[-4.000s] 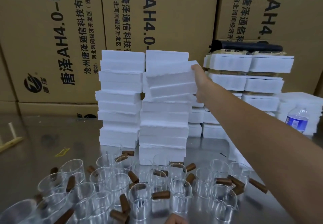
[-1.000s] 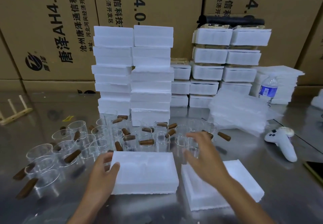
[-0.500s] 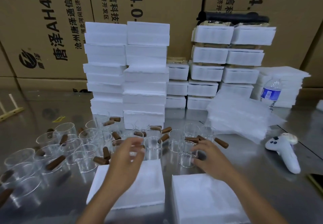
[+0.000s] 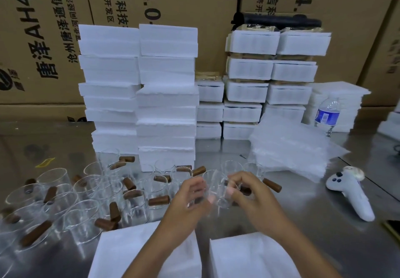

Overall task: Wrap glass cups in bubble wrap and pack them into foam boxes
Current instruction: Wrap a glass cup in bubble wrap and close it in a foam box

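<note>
**A:** Where do we find the glass cup (image 4: 218, 187)?

**B:** Lifted off the metal table (image 4: 324, 241), caught between our two hands. Our left hand (image 4: 189, 198) curls its fingers round the cup's left side. Our right hand (image 4: 251, 193) pinches the right side, and a fingertip shows pink through the glass.

**A:** Which way does it point?

**B:** As far as we can read it, the long axis stands close to upright with a slight lean. A brown handle (image 4: 245, 191) juts sideways toward the right palm. The glass is blurred — we cannot tell whether the left hand holds a second cup behind its fingers.

**A:** What lies nearest us?

**B:** Below the wrists, two white pieces lie flat and apart on the table. The left foam box (image 4: 121, 254) is under the left forearm and the right foam box (image 4: 249, 258) is under the right one. Left of the left hand stands a crowd of other cups (image 4: 65, 193), mouths up, their brown handles pointing every which way.

**A:** And beyond the fingers?

**B:** Straight ahead we see tall foam stacks (image 4: 166, 104), with lower stacks of closed boxes (image 4: 249, 69) behind them and to the right. The bubble wrap (image 4: 287, 150) — a loose pile of sheets — sits beyond the right hand, off to its right. Further right of that hand a white controller (image 4: 350, 195) lies on the table. A water bottle (image 4: 326, 115) stands behind the wrap pile. Printed cardboard cartons (image 4: 194, 0) wall the far side.
</note>
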